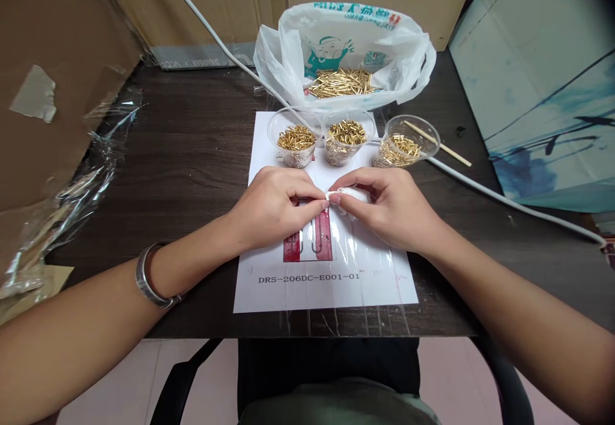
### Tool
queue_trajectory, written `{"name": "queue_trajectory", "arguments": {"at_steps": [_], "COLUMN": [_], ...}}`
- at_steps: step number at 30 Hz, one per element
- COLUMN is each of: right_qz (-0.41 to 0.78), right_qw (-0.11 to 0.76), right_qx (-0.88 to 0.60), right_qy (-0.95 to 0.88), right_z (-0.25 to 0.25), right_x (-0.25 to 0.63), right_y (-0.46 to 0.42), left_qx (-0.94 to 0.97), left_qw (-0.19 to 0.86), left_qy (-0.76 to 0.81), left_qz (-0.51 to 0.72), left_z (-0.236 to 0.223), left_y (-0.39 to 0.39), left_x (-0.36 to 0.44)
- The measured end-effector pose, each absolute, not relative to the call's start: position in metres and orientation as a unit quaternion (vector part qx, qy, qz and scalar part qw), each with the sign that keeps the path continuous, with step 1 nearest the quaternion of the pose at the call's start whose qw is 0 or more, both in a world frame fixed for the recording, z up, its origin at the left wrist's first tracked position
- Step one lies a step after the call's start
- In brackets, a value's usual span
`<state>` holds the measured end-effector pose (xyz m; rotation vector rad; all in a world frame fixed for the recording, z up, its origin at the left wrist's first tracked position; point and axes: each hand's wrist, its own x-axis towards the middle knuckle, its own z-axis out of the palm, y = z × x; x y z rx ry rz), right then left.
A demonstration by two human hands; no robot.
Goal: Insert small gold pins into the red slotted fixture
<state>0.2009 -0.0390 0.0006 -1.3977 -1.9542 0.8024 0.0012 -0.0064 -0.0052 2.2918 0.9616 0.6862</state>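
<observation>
The near edge of the worktop [206, 322] lies this side of the printed sheet [327, 298], leaving my wrists some room to dip. Over the sheet, my right hand [401, 204] pinches a white wad [358, 193] between thumb and fingers; my left hand [275, 204] has its thumb and forefinger pressed together at the wad's tip, and whether they grip anything tiny there I can't tell. I judge the wad light, soft and crumply, unlikely to break, best held by its bunched end with a gentle squeeze. Just beyond my knuckles stand the left cup [291, 158], middle cup [339, 154] and right cup [388, 158], thin-walled and probably easy to tip. My widest room is leftward; a white cable [509, 204] crosses the right side. Farther back, a plastic bag [408, 79] gapes around gold-coloured pins [341, 83].
</observation>
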Motion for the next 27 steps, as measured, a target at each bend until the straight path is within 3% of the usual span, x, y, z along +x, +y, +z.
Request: {"name": "queue_trajectory", "arguments": {"at_steps": [27], "right_qz": [0.405], "right_qw": [0.264], "right_qx": [-0.512], "right_qy": [-0.71], "right_z": [-0.001], "right_x": [0.204], "right_y": [-0.024], "left_qx": [0.851], "left_qw": [0.271], "left_qy": [0.385], "left_qz": [0.235], "left_z": [-0.006], "left_y": [-0.005], "left_x": [0.003]}}
